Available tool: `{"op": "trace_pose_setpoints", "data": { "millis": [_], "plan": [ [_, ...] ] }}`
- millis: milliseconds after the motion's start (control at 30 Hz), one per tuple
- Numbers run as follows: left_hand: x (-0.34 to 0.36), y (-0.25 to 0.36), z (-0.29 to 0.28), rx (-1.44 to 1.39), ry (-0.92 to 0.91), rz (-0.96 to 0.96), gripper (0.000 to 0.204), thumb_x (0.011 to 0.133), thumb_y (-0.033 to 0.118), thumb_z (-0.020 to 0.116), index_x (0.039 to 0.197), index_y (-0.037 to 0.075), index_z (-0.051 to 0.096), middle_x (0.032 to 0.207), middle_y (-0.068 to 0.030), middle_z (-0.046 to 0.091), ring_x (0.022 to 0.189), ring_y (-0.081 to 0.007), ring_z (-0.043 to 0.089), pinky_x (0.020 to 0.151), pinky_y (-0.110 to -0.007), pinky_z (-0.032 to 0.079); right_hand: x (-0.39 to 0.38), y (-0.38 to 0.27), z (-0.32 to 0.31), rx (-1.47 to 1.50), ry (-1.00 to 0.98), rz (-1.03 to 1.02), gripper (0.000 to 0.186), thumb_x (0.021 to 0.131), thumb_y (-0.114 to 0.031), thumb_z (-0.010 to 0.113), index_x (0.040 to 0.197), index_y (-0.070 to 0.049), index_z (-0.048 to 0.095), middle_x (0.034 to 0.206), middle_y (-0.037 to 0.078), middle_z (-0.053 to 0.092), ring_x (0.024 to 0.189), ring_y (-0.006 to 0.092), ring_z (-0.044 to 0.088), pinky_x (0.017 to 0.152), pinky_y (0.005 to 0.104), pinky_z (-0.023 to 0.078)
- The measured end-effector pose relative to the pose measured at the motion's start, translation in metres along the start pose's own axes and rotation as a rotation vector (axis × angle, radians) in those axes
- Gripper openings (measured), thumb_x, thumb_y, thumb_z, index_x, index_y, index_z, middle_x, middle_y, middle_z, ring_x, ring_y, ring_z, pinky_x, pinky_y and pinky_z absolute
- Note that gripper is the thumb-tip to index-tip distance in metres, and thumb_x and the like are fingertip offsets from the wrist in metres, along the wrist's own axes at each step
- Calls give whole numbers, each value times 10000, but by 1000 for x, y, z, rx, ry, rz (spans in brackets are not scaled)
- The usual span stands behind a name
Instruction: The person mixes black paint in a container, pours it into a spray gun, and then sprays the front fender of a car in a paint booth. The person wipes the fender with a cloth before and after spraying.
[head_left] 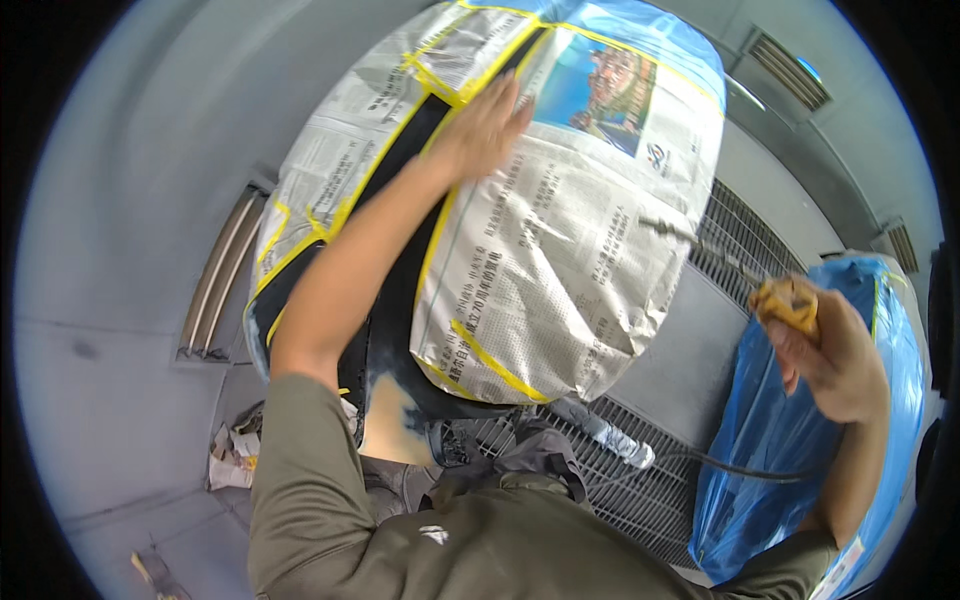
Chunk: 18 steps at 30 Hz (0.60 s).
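My left hand (487, 125) lies on the upper part of a car panel, fingers stretched along a black strip (400, 170) edged with yellow tape (430, 235). Printed newspaper sheets (560, 270) and blue plastic (655, 35) mask the rest of the panel. At the right, my right hand (822, 355) grips a crumpled yellow cloth (785, 302); a long thin rod (725, 260) runs from it toward the newspaper, apparently part of a held tool whose body is hidden.
Another piece wrapped in blue plastic (760, 430) stands at the right. A metal floor grate (630, 520) with a dark hose (740, 470) across it lies below. Grey walls with vents (210, 280) surround me; crumpled paper (235, 460) is at the lower left.
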<state>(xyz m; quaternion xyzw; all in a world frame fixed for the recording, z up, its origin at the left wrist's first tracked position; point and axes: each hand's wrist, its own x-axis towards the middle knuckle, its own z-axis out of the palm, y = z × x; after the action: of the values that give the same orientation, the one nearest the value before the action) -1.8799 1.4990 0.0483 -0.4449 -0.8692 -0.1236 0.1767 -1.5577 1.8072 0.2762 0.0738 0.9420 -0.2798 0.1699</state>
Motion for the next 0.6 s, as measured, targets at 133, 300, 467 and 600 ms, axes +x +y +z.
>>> {"op": "trace_pose_setpoints", "data": {
  "millis": [133, 300, 467, 600],
  "plan": [
    [-153, 57, -41, -171, 32, -187, 818, 1136, 539, 290, 1604, -132, 275, 1682, -326, 287, 1581, -446, 276, 1313, -490, 210, 11, 1, -2, 38, -164, -185, 485, 1033, -427, 699, 1155, 41, 656, 630, 30, 613, 501, 128, 629, 513, 260, 530],
    [-308, 165, -80, -240, -152, -393, 1029, 1045, 662, 419, 1623, -151, 167, 1690, -378, 196, 1575, -540, 217, 1295, -590, 188, 36, -11, 11, -157, -306, -302, 479, 1034, -403, 701, 1218, 39, 669, 666, 69, 653, 514, 151, 667, 544, 265, 549],
    [-360, 146, -113, -23, -325, -267, 1064, 998, 702, 479, 1643, -98, 204, 1709, -320, 240, 1594, -492, 226, 1295, -570, 200, 37, -26, 19, -209, -255, -360, 466, 1036, -379, 703, 1239, 39, 665, 681, 71, 671, 543, 150, 683, 552, 275, 557],
    [-272, 35, -107, 234, -308, -161, 921, 1033, 583, 514, 1653, -40, 237, 1743, -219, 234, 1614, -382, 232, 1321, -483, 200, 31, -31, 15, -132, -225, -241, 454, 1054, -374, 679, 1221, 47, 660, 683, 71, 677, 540, 147, 678, 556, 273, 565]
  ]
}}
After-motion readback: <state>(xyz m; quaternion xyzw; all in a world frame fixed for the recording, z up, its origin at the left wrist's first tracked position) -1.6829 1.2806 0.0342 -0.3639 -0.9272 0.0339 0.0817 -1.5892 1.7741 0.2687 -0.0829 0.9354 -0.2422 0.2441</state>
